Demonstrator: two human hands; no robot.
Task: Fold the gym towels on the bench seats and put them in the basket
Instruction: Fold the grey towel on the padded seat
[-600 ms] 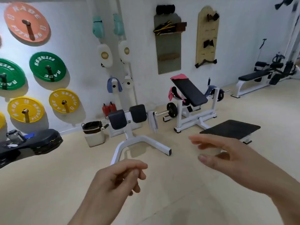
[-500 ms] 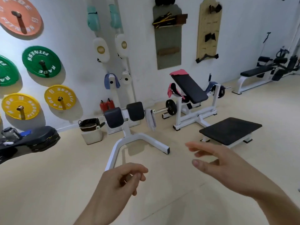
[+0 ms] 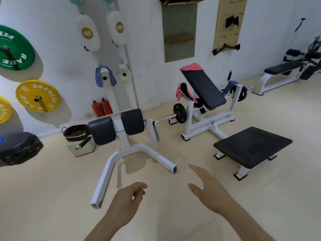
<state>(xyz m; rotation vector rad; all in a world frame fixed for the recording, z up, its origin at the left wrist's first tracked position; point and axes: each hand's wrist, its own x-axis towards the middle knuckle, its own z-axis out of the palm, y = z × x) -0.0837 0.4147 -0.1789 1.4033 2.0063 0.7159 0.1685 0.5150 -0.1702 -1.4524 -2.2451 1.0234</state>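
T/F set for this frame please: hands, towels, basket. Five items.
1. The left hand and right hand hold nothing. True.
2. A pink towel lies over the top of the tilted pad. True.
3. The white towel lies on the flat bench. False: it hangs from a bar.
4. The basket stands right of the flat bench. False: it stands far left of it, near the wall.
5. A blue towel drapes a wall pad. True.
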